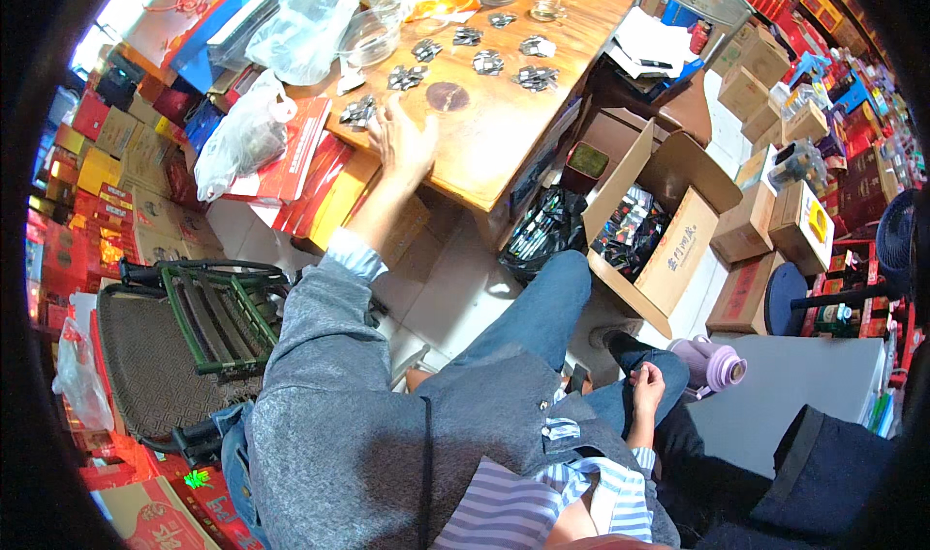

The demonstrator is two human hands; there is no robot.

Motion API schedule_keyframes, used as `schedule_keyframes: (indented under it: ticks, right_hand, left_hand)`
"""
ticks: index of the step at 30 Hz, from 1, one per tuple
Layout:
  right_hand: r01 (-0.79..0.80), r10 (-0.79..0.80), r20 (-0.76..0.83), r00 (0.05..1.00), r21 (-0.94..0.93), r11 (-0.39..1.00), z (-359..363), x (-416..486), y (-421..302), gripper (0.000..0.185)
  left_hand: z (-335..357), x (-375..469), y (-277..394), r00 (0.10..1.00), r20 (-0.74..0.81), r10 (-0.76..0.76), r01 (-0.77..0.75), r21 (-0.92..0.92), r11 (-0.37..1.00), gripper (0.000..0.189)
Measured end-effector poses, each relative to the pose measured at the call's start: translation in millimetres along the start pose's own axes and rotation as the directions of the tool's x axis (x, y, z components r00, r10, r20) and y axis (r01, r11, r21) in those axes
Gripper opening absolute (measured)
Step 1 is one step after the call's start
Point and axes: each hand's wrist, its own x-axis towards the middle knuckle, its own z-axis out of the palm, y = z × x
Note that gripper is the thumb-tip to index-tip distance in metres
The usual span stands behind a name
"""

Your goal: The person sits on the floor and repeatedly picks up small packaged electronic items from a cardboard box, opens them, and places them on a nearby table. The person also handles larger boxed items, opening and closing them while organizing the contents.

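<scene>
My left hand (pixel 405 141) reaches over the near left part of the wooden table (pixel 479 161), its fingers apart. Its fingertips are at the edge of a pile of small black-and-silver packets (pixel 358 112); whether they touch it is hard to tell. Beyond it lie several similar piles, among them one pile (pixel 407 77), another (pixel 488 62) and a third (pixel 535 77). A dark round mark (pixel 447 97) shows on the tabletop near my hand. Down by my knee, my right hand (pixel 647 388) rests with curled fingers, and nothing shows in it.
An open cardboard box (pixel 679 266) of packets stands right of the table, beside a black plastic bag (pixel 545 234) of packets. Glass cups (pixel 548 5) and a clear bowl (pixel 370 37) are on the table. A purple thermos (pixel 708 365) stands right; a folding chair (pixel 174 354) is left.
</scene>
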Motion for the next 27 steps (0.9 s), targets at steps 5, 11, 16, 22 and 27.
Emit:
schedule_keyframes:
  ticks: [5, 11, 16, 22, 27]
  right_hand:
    - [-0.025, 0.024, 0.023, 0.999, 0.021, 0.999, 4, 1, -3, 0.021]
    - [-0.065, 0.066, -0.030, 0.997, 0.039, 0.997, 4, -3, -11, 0.017]
    - [-0.061, 0.061, -0.030, 0.998, 0.023, 0.998, 5, -6, -10, 0.017]
    - [-0.023, 0.020, -0.059, 0.998, -0.057, 0.998, 5, -3, -2, 0.019]
    - [0.019, -0.024, -0.062, 0.998, -0.084, 0.996, 5, -3, -1, 0.020]
  left_hand:
    - [4, 14, 2, 0.978, 0.114, 0.176, -0.168, -0.074, 0.983, 0.065]
    - [18, 37, 25, 0.968, 0.211, 0.136, -0.133, -0.026, 0.991, 0.072]
    - [38, 78, 42, 0.948, 0.273, 0.165, -0.186, 0.054, 0.981, 0.064]
    - [72, 123, 45, 0.952, 0.130, 0.277, -0.273, -0.047, 0.961, 0.063]
    - [94, 149, 50, 0.919, 0.388, 0.071, -0.095, 0.043, 0.995, 0.062]
